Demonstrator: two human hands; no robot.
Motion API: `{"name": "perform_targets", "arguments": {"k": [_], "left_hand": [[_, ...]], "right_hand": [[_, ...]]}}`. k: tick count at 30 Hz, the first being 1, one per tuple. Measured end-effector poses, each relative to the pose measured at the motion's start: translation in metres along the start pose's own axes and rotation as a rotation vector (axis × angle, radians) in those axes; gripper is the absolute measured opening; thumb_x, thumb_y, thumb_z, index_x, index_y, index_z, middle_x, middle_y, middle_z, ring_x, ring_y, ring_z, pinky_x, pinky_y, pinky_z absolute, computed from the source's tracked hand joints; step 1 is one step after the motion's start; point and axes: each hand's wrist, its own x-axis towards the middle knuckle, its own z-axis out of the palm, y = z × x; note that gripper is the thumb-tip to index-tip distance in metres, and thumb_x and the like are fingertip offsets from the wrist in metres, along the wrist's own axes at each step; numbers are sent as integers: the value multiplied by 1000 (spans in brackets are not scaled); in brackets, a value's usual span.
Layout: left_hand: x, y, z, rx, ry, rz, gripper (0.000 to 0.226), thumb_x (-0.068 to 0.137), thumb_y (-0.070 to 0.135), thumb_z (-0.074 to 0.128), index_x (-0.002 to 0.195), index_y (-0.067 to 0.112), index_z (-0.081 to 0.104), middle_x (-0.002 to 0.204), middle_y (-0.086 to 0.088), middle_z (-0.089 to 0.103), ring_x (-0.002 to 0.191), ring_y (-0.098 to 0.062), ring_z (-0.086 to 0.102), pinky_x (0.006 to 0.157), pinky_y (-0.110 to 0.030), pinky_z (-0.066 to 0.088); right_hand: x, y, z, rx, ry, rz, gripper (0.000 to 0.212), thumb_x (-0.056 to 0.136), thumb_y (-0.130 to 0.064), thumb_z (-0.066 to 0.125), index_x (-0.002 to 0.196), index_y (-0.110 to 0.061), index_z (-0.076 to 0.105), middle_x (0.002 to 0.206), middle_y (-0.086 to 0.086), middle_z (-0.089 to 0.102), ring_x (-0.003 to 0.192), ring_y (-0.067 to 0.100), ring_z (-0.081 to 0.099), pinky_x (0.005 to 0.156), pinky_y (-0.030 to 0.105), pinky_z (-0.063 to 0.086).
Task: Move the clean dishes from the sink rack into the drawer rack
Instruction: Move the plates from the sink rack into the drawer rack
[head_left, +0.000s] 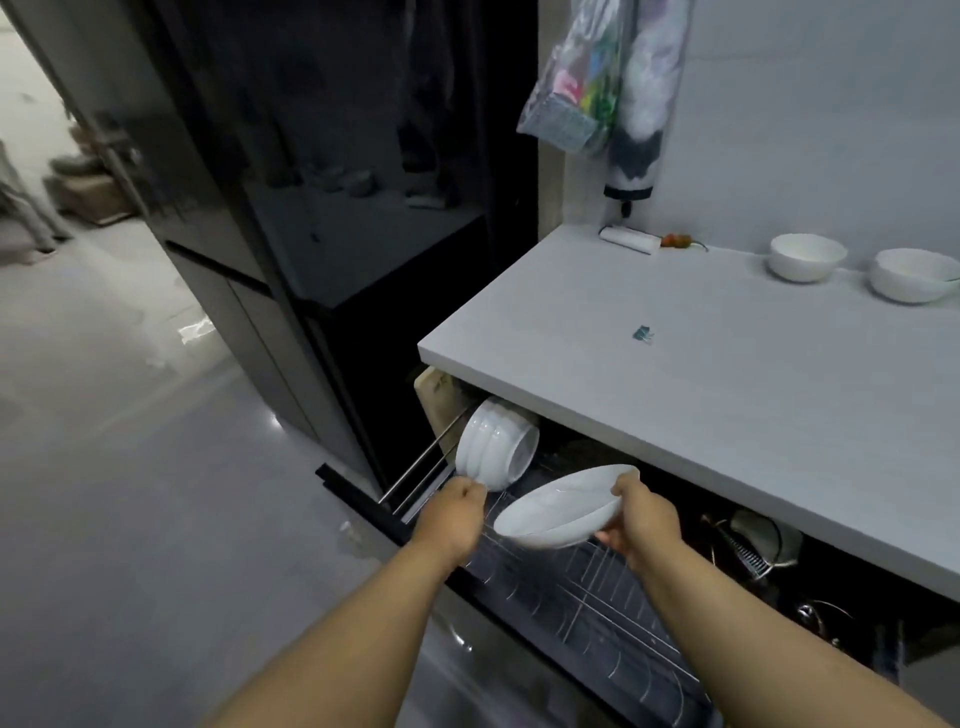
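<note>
Frame centre: right hand (641, 514) grips white plate (561, 506) over drawer rack (597, 597); left hand (454, 512) pinches stacked bowls (496, 449).

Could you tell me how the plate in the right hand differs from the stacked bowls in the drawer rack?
The plate is one shallow, wide dish; the bowls are several deep ones nested together. The plate is held above the rack by the right hand; the bowls rest on their side in it, with the left hand at their rim. Both are white.
</note>
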Motion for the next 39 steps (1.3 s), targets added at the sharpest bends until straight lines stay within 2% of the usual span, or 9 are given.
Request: {"name": "perform_targets", "arguments": {"k": [4, 6, 12, 19, 25, 28, 31, 34, 39], "left_hand": [[33, -10, -3, 264, 16, 153, 35, 99, 40, 37, 113, 17, 60, 117, -9, 62, 107, -25, 55, 91, -34, 43], [47, -18, 0, 375, -4, 177, 45, 100, 43, 37, 135, 17, 50, 136, -8, 52, 127, -26, 44, 105, -34, 36], [80, -42, 7, 576, -51, 217, 54, 100, 45, 35, 147, 17, 35, 152, -5, 36, 140, -24, 31, 113, -35, 28], [108, -62, 8, 693, -111, 233, 59, 100, 48, 30, 150, 16, 27, 153, -6, 36, 142, -24, 28, 118, -38, 23], [114, -65, 10, 705, -124, 292, 56, 101, 45, 30, 148, 16, 28, 149, -4, 40, 138, -20, 32, 114, -34, 27], [114, -66, 11, 707, -101, 314, 57, 100, 46, 30, 149, 17, 28, 149, -2, 40, 138, -19, 32, 115, -34, 26], [113, -67, 12, 697, -83, 344, 56, 100, 46, 32, 148, 18, 30, 145, -1, 44, 134, -18, 36, 113, -32, 28], [112, -67, 10, 693, -66, 356, 55, 99, 46, 33, 148, 19, 30, 143, -1, 47, 132, -18, 37, 111, -31, 30], [112, -68, 10, 674, -59, 351, 55, 99, 45, 34, 148, 19, 30, 143, -1, 48, 132, -19, 38, 110, -32, 31]], "right_hand": [[37, 7, 25, -122, 15, -1, 26, 82, -14, 55, 101, 3, 56, 81, 19, 59, 61, 32, 60, 57, 40, 58], [54, 9, 37, -161, 9, 3, 20, 82, -12, 56, 96, 3, 57, 76, 18, 58, 57, 29, 58, 62, 43, 57], [102, 14, 71, -313, -33, 12, 30, 82, -13, 59, 111, -4, 53, 88, 15, 59, 55, 25, 59, 68, 48, 59], [147, 18, 108, -350, -23, -17, 43, 84, -11, 60, 124, -3, 48, 113, 17, 56, 84, 33, 63, 43, 33, 57], [164, 11, 131, -491, -51, 36, 24, 89, -14, 56, 108, 0, 52, 94, 13, 54, 56, 27, 58, 67, 46, 60], [175, 11, 141, -547, -100, 49, 25, 91, -15, 54, 109, 3, 53, 87, 12, 53, 57, 25, 57, 62, 38, 58], [180, 12, 153, -569, -121, 59, 25, 92, -21, 55, 101, 2, 50, 95, 14, 55, 62, 31, 61, 73, 45, 59], [183, 12, 164, -640, -139, 47, 25, 93, -24, 52, 100, 0, 52, 72, 9, 59, 60, 30, 63, 80, 45, 58], [186, 7, 175, -854, -160, -1, 24, 98, -24, 43, 91, -3, 51, 62, 7, 58, 52, 22, 58, 43, 21, 43]]}}
